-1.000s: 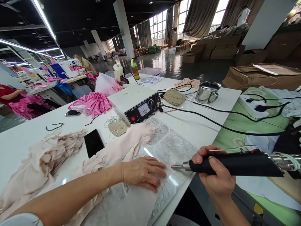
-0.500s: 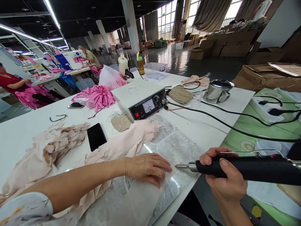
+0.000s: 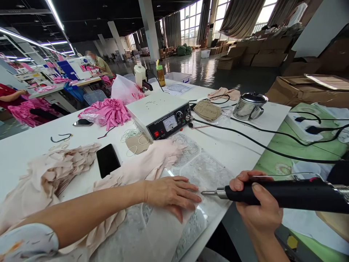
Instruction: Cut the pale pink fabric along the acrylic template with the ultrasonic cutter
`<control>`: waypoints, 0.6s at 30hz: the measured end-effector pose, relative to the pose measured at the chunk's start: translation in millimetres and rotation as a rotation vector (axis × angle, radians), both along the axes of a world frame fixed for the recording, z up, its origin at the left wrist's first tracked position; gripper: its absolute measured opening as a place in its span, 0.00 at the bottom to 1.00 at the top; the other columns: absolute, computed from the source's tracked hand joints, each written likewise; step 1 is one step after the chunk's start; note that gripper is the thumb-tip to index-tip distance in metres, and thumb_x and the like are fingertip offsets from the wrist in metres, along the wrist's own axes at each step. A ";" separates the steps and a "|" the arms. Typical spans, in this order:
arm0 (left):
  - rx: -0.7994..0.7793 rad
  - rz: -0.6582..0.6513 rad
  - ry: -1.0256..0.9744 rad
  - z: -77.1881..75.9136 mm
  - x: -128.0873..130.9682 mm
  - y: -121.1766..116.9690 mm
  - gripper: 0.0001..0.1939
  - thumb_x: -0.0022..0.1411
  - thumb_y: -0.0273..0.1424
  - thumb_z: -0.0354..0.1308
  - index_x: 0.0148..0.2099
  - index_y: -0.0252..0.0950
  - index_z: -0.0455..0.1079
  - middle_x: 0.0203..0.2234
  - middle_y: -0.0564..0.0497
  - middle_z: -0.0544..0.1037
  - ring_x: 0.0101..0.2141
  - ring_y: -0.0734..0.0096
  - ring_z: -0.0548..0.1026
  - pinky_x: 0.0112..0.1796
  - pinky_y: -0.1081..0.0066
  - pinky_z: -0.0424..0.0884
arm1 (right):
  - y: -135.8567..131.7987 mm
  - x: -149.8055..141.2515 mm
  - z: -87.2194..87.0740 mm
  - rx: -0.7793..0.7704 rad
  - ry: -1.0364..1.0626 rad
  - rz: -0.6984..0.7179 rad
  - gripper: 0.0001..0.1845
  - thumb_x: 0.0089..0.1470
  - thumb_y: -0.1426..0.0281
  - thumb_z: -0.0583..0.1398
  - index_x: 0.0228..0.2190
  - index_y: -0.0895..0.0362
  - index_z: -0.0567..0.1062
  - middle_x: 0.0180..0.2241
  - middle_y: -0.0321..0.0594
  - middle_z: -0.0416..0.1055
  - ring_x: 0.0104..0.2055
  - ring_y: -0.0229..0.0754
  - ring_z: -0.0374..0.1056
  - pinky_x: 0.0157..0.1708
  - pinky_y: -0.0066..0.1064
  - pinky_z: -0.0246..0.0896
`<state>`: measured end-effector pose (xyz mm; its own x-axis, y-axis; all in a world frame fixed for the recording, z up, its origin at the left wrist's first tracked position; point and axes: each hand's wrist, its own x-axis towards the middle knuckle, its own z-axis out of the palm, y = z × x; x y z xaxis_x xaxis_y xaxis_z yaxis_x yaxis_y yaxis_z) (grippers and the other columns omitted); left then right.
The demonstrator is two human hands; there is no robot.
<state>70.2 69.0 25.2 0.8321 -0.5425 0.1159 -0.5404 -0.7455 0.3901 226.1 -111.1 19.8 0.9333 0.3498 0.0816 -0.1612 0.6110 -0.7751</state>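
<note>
Left hand lay flat with fingers extended, grasping nothing, on a pale fabric piece over a glossy sheet at the right edge of the worktop. Right hand was closed around a black handheld tool, its body out past that edge, metal tip just beside the left fingertips; tip contact unclear. Toward the left edge: beige cloth pile, phone. Farther: metered box. Lidded metal cup stood near the far right corner, bottle near the far edge.
</note>
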 end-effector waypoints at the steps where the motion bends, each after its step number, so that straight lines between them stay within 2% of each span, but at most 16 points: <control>1: -0.014 0.009 0.013 -0.1 0.4 0.2 0.12 0.68 0.37 0.55 0.50 0.37 0.70 0.56 0.48 0.71 0.62 0.64 0.59 0.64 0.65 0.44 | 0.4 0.1 0.5 -0.002 0.000 -0.002 0.09 0.37 0.70 0.61 0.28 0.56 0.72 0.23 0.35 0.66 0.19 0.35 0.61 0.18 0.31 0.60; 6: -0.056 0.048 0.092 -1.3 0.4 0.8 0.14 0.67 0.40 0.56 0.50 0.39 0.71 0.55 0.47 0.72 0.62 0.64 0.60 0.63 0.64 0.46 | 1.4 0.8 1.1 -0.006 0.015 -0.012 0.10 0.36 0.71 0.60 0.27 0.56 0.71 0.23 0.34 0.65 0.19 0.35 0.61 0.17 0.30 0.60; 14: -0.089 0.058 0.110 -3.5 1.8 1.4 0.10 0.63 0.41 0.61 0.42 0.42 0.75 0.53 0.50 0.73 0.60 0.64 0.63 0.63 0.66 0.47 | 2.0 -1.5 5.7 0.004 0.108 -0.078 0.13 0.31 0.73 0.61 0.26 0.54 0.69 0.26 0.32 0.65 0.23 0.36 0.62 0.16 0.28 0.58; 18: -0.171 0.079 0.132 -4.5 2.5 0.5 0.09 0.60 0.42 0.63 0.36 0.43 0.75 0.52 0.53 0.74 0.59 0.65 0.65 0.62 0.68 0.49 | 2.1 -3.5 8.8 -0.005 0.166 -0.122 0.15 0.29 0.74 0.60 0.26 0.54 0.68 0.30 0.32 0.65 0.27 0.36 0.62 0.17 0.27 0.56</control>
